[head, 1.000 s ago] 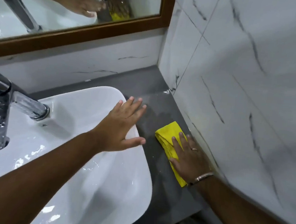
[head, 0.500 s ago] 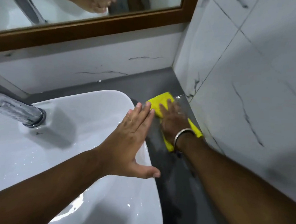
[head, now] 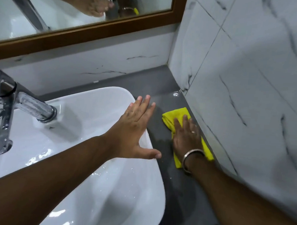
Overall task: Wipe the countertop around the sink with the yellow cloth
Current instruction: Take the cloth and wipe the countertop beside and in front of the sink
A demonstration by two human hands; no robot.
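Head view: a bathroom vanity seen from above, listed left to right.
Tap: a chrome lever tap (head: 12,106) stands at the left edge, its spout reaching over the basin.
Sink: a glossy white ceramic basin with rounded corners (head: 83,129) fills the lower left; water droplets glint on its inner surface.
Mirror: a wood-framed mirror (head: 90,32) runs along the top, reflecting the tap and both hands.
Left hand: the left hand (head: 134,129) lies palm down over the basin's right rim, fingers spread flat and straight, gripping nothing; the thumb sticks out toward the counter.
Countertop: a dark grey, smooth countertop (head: 165,85) forms a narrow strip between basin and side wall, with a wet sheen near the back corner.
Cloth: a folded yellow microfibre cloth (head: 177,114) lies on that strip, just beside the wall.
Right hand: the right hand (head: 186,134), wearing a ring and a metal bangle, presses flat on the cloth, fingers extended, not pinching it.
Wall: white marble-look tiles with dark veins (head: 251,84) rise on the right.
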